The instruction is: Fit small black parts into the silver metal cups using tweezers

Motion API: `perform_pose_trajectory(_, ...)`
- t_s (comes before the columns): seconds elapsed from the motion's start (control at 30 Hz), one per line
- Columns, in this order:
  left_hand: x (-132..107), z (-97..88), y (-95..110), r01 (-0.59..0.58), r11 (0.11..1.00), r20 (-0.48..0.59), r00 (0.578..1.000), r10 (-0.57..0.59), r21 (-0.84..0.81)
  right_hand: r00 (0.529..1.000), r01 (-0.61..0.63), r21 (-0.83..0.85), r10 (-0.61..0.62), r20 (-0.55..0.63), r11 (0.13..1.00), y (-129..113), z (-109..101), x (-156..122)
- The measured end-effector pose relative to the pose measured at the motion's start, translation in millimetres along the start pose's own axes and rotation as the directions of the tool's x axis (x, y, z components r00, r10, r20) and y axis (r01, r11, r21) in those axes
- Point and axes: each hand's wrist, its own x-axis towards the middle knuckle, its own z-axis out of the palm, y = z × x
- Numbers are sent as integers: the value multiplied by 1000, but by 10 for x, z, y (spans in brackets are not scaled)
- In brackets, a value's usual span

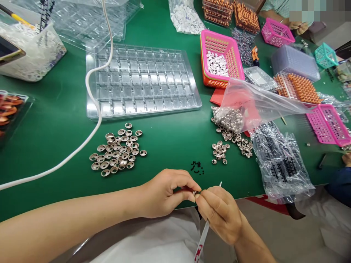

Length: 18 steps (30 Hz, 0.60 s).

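Observation:
My left hand (164,193) is closed in a pinch at the table's near edge, holding a small part that I cannot make out. My right hand (219,213) meets it fingertip to fingertip and grips a thin white tool (204,233) whose pointed tip (220,184) sticks up above the fingers. Just beyond the hands lie a few tiny black pieces (197,167) on the green mat. A heap of silver metal cups (117,149) sits to the left of them. Smaller silver eyelets (219,150) lie to the right.
A clear compartment tray (142,82) lies further back, with a white cable (93,109) curving across it. A plastic bag (252,104) spills eyelets. Pink baskets (219,58) and orange parts stand at the back right. Another person's hands (297,26) show at the far right.

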Motion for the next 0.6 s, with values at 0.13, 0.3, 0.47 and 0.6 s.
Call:
perform_pose_trajectory(0.13, 28, -34, 21, 99, 991, 44, 994, -96, -89, 998, -4, 33, 6, -70, 999, -7, 1, 11)
perform_pose_trajectory(0.3, 39, -55, 19, 123, 988, 70, 991, -116, -98, 997, -10, 58, 15, -76, 998, -18, 3, 4)
perform_pose_trajectory(0.47, 27, -45, 4, 86, 995, 67, 994, -83, -46, 999, -22, 60, 24, -30, 998, -24, -31, 28)
perform_pose_trajectory(0.6, 12, -20, 5, 47, 998, 48, 998, -45, -46, 1000, -23, 71, 23, -9, 997, -40, -37, 25)
